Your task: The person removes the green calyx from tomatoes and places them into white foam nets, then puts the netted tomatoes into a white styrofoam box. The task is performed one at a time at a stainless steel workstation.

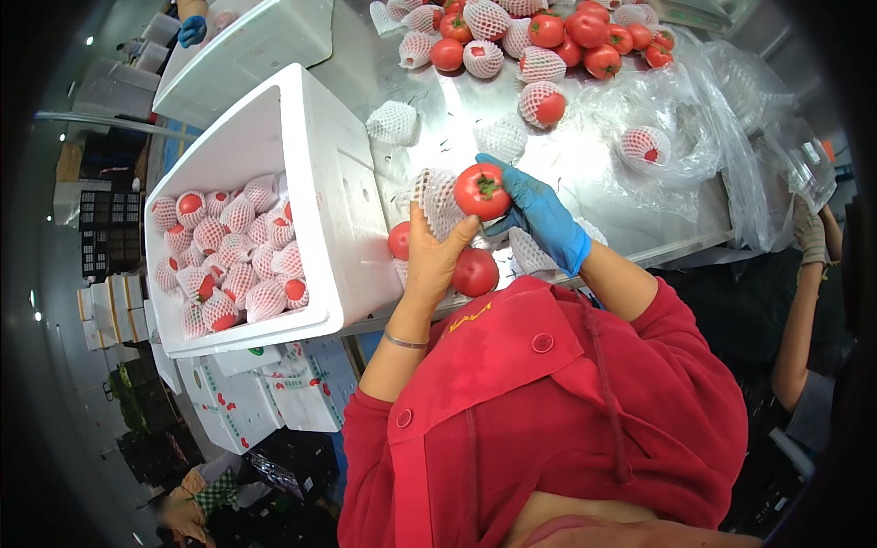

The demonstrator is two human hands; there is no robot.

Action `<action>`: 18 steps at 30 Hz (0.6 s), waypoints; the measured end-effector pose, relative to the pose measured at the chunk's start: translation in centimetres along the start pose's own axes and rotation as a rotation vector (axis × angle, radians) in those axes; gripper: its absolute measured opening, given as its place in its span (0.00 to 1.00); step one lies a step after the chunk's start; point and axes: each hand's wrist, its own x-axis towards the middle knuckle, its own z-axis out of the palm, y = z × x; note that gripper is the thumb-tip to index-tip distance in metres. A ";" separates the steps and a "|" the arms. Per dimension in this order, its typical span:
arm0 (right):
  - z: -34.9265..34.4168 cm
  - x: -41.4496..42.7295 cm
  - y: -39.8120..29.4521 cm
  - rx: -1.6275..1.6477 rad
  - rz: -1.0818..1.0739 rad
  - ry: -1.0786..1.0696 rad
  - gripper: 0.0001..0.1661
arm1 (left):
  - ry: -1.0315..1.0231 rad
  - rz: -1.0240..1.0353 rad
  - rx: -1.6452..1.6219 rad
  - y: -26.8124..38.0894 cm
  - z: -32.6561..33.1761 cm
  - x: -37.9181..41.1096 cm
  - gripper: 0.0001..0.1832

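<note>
A red tomato (479, 192) with its green calyx towards me rests in my right hand (545, 216), which wears a blue glove. My bare left hand (435, 257) has a white foam net sleeve (436, 198) over its fingers, and its thumb meets the tomato's lower edge. The sleeve lies right beside the tomato. Under my hands are another bare tomato (475, 272) and, partly hidden by my left hand, a third tomato (399, 240). An empty-looking foam net (531, 252) lies below my right wrist.
To the left, a white foam box (329, 205) holds several netted tomatoes (236, 253). Bare and netted tomatoes (548, 41) are heaped at the metal table's (452, 96) far side. Clear plastic bags (658, 116) lie right. Another person's gloved hand (808, 233) holds clear plastic packaging.
</note>
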 end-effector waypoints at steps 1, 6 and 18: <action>0.1 -0.1 -0.1 -0.038 0.002 -0.007 0.35 | 0.000 0.003 0.019 -0.1 0.0 0.1 0.40; 0.9 -0.7 -0.2 -0.126 -0.133 -0.092 0.42 | -0.014 -0.095 -0.070 -0.4 -0.7 0.3 0.34; -1.0 -0.1 0.3 -0.073 -0.187 -0.098 0.49 | 0.228 0.404 0.990 0.2 -1.6 0.8 0.05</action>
